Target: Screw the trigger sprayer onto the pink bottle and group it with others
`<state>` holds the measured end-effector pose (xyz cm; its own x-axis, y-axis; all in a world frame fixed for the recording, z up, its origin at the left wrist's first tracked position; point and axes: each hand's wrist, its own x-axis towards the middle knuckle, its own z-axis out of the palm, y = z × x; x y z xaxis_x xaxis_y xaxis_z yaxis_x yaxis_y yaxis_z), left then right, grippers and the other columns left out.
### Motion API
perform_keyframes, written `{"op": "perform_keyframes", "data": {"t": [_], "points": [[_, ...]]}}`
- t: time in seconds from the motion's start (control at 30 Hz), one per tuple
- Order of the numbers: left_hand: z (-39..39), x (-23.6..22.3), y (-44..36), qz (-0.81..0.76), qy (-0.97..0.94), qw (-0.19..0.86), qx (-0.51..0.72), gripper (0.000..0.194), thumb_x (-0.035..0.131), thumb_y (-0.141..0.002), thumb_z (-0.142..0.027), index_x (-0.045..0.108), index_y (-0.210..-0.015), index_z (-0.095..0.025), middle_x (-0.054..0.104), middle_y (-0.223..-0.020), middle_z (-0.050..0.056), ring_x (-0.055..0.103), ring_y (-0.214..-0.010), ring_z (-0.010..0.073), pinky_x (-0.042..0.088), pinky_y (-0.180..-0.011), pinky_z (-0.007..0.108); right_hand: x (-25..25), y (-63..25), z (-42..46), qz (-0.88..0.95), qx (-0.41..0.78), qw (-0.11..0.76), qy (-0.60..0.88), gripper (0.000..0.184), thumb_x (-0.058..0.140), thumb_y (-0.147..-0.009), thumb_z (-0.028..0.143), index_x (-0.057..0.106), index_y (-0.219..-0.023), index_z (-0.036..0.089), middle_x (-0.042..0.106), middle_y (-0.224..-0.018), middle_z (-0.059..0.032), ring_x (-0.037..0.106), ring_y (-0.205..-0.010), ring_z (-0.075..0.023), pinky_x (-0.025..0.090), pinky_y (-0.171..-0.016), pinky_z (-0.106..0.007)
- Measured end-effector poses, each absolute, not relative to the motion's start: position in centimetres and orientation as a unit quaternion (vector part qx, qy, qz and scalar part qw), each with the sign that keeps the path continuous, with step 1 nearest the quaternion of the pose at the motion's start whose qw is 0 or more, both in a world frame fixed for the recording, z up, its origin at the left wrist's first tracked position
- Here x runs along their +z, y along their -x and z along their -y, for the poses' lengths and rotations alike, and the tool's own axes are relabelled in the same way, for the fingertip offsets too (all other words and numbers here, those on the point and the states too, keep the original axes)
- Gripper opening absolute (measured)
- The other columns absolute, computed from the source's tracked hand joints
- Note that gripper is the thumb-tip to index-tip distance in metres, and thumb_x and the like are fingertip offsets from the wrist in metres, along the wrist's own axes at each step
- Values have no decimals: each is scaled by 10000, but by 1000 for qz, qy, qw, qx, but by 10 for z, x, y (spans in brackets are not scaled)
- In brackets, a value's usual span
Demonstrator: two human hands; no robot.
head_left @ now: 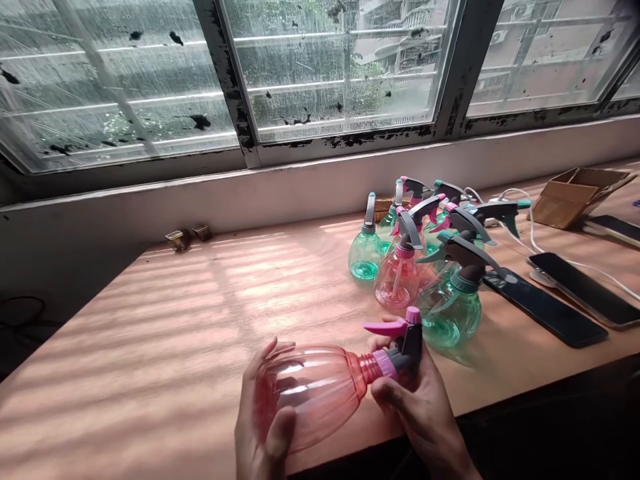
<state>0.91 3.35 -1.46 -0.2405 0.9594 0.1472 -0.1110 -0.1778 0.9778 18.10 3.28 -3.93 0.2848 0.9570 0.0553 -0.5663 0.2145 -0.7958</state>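
- The left hand [265,417] was wrapped around the round base of a clear pink plastic spray bottle [315,390], fingers curled over the top and thumb underneath, holding it on its side just above the near edge of the pale wooden table [175,320].
- The right hand [420,407] was closed around the bottle's neck, its fingers gripping the pink collar and the grey-and-pink trigger spray head [400,340].
- The spray head sat on the bottle's neck, trigger pointing up and to the left; whether it was screwed fully tight could not be told.
- The held bottle looked empty, with no liquid visible inside.
- Well beyond the hands, further back on the table, stood a cluster of assembled spray bottles [425,260], some pink and some green, each upright with a trigger head already on.
- By that showing, several bottles seemed finished, and the one in hand appeared to be the piece being worked on; no loose bottles or loose heads were visible waiting on the table.
- To the right of the cluster lay two dark smartphones [545,307], one with a white cable [530,233] running to it, and a brown cardboard box [575,193] near the window sill.
- Two small brass-coloured objects [187,235] sat at the far edge of the table, below the grimy window [340,67].
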Motion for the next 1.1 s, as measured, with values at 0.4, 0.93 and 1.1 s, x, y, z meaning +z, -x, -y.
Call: {"op": "perform_keyframes", "data": {"t": [0.4,0.93,1.1], "points": [[-29,-14,-23,-428,-480,451,618,764,731,-767,-716,580,-1368,-268,665,-1345,131,688,-1080,330,607,-852,416,-38,-178,-29,203,539,760,301,383,942,-704,517,747,-853,224,536,-711,34,446,-534,-93,419,-484,-199],[-35,-14,-29,-406,-486,464,619,688,742,-806,-670,603,-1350,-273,675,-1326,131,697,-1039,296,626,-728,353,-35,-176,-25,138,552,761,312,653,1023,-593,467,736,-1130,234,535,-684,62,376,-517,-52,359,-471,-151],[-37,-15,-27,-431,-458,470,620,694,723,-850,-621,571,-1393,-217,669,-1319,156,702,-1003,285,616,-712,344,-38,-169,-31,194,517,784,284,516,966,-733,358,698,-1165,273,457,-625,100,343,-491,-64,351,-451,-168]]}}
